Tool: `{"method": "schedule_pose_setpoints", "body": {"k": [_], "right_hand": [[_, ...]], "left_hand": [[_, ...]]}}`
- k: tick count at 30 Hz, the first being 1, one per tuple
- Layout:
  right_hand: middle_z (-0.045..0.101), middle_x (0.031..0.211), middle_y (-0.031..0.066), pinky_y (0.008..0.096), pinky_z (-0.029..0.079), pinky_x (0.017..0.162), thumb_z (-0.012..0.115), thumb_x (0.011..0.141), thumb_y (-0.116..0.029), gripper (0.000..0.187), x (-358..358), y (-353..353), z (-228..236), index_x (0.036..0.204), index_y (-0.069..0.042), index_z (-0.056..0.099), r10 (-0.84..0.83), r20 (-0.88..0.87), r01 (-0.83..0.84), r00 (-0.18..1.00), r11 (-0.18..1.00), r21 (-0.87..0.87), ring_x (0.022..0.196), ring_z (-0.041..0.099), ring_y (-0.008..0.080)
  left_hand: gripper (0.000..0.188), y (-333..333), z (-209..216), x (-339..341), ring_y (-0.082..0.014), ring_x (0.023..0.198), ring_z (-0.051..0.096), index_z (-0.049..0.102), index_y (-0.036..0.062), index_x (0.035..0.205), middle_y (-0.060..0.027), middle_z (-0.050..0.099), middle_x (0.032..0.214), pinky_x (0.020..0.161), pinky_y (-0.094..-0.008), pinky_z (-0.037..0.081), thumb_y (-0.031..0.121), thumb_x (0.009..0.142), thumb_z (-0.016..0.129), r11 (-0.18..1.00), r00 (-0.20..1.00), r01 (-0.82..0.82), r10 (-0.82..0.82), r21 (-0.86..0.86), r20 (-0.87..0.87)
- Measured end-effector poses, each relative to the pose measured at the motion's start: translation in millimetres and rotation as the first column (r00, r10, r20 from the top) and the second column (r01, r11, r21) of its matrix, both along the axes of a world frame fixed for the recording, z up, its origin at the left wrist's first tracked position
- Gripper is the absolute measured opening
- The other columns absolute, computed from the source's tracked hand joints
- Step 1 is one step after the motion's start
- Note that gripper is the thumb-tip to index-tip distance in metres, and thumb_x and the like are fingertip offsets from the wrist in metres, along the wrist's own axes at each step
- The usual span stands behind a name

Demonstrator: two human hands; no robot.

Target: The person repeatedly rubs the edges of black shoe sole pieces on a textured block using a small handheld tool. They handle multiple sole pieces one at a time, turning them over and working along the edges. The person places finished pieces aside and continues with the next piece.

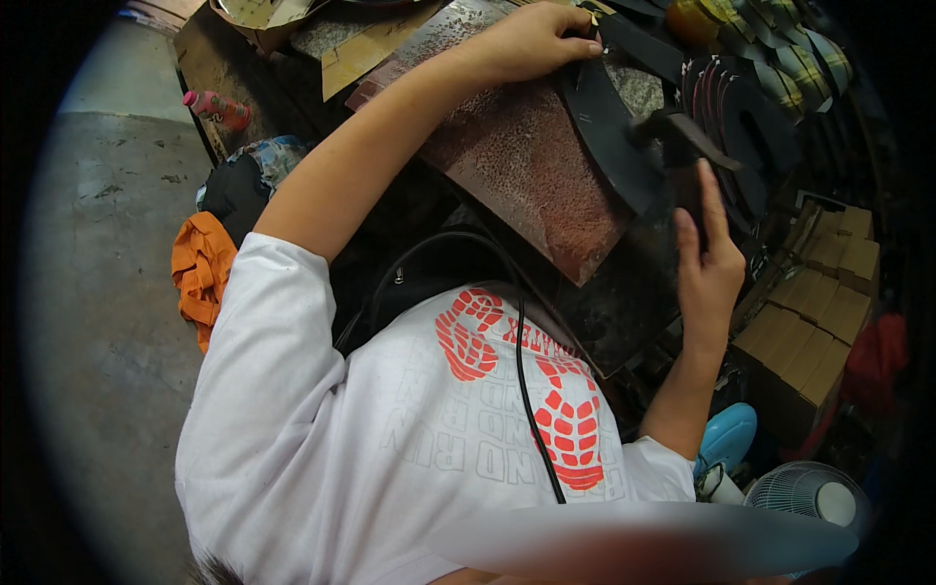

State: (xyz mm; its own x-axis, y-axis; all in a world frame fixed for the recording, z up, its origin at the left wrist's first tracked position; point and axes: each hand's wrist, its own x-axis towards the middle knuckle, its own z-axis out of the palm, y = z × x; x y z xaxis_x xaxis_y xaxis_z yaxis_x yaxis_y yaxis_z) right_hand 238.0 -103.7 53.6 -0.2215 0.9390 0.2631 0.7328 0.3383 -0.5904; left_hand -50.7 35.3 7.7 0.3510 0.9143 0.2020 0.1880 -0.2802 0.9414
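Note:
At the top of the view my left hand (534, 41) is closed, thumb and fingers pinching near the upper end of a black curved strip (606, 136). A small yellow bit shows by the fingertips; the exact grip is partly cut off. The strip lies along the right side of a worn, pitted reddish-brown board (526, 166). On the right, my right hand (712, 249) grips the dark handle of a hammer (687, 146), index finger stretched along it. The hammer's head, slightly blurred, is over or beside the strip's right edge; I cannot tell if they touch.
More black curved pieces (751, 122) and yellow-green plaid pieces (799, 68) crowd the upper right. Stacked brown cardboard boxes (804, 312) and a fan (814, 497) stand at the right. A pink bottle (216, 109) and orange cloth (203, 268) are at the left.

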Motion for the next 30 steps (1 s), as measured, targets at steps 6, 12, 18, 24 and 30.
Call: {"method": "schedule_pose_setpoints", "body": {"k": [6, 12, 18, 24, 30], "right_hand": [[0.070, 0.121, 0.0151, 0.0361, 0.055, 0.083, 0.065, 0.098, -0.028, 0.054, -5, 4, -1, 0.149, -0.028, 0.048, -0.056, 0.072, 0.062, 0.996, 0.994, -0.092, 0.105, 0.072, 0.0277], [0.072, 0.116, 0.0160, 0.0368, 0.055, 0.081, 0.063, 0.099, -0.027, 0.052, 3, 9, 6, 0.148, -0.029, 0.049, -0.049, 0.050, 0.060, 0.998, 0.970, -0.237, 0.101, 0.073, 0.0277], [0.073, 0.111, 0.0154, 0.0370, 0.054, 0.080, 0.063, 0.099, -0.028, 0.052, 1, 11, 10, 0.149, -0.029, 0.048, -0.057, 0.038, 0.066, 0.998, 0.963, -0.262, 0.098, 0.074, 0.0272], [0.073, 0.112, 0.0160, 0.0370, 0.054, 0.080, 0.063, 0.099, -0.028, 0.052, 6, 8, 6, 0.149, -0.029, 0.048, -0.075, 0.045, 0.084, 0.996, 0.964, -0.254, 0.099, 0.073, 0.0279], [0.072, 0.116, 0.0163, 0.0378, 0.055, 0.084, 0.063, 0.099, -0.028, 0.050, 12, 10, -3, 0.148, -0.028, 0.050, -0.055, 0.031, 0.061, 0.998, 0.970, -0.235, 0.103, 0.072, 0.0283]], "left_hand": [[0.017, -23, 29, -1, -0.0322, 0.104, 0.059, 0.066, -0.0025, 0.096, -0.0205, 0.062, 0.106, 0.085, -0.0373, 0.048, 0.012, 0.087, 0.068, 0.836, 0.814, -0.348, 0.494, 0.425, -0.306], [0.013, -31, 30, 14, -0.0157, 0.082, 0.065, 0.066, -0.0026, 0.094, -0.0098, 0.068, 0.087, 0.074, -0.0309, 0.051, 0.010, 0.092, 0.068, 0.978, 0.976, -0.189, 0.178, 0.082, 0.128], [0.014, -22, 1, 18, -0.0120, 0.064, 0.065, 0.065, -0.0033, 0.090, -0.0072, 0.068, 0.073, 0.060, -0.0287, 0.053, 0.010, 0.095, 0.066, 0.943, 0.943, -0.331, 0.330, 0.042, 0.030], [0.013, -19, -11, 18, -0.0106, 0.065, 0.065, 0.066, -0.0023, 0.093, -0.0056, 0.069, 0.077, 0.061, -0.0257, 0.054, 0.011, 0.095, 0.066, 0.942, 0.922, -0.315, 0.332, -0.114, 0.199], [0.013, -23, -8, 18, -0.0111, 0.065, 0.066, 0.066, -0.0019, 0.095, -0.0064, 0.070, 0.079, 0.061, -0.0252, 0.054, 0.010, 0.096, 0.064, 0.938, 0.935, -0.346, 0.347, -0.026, 0.076]]}}
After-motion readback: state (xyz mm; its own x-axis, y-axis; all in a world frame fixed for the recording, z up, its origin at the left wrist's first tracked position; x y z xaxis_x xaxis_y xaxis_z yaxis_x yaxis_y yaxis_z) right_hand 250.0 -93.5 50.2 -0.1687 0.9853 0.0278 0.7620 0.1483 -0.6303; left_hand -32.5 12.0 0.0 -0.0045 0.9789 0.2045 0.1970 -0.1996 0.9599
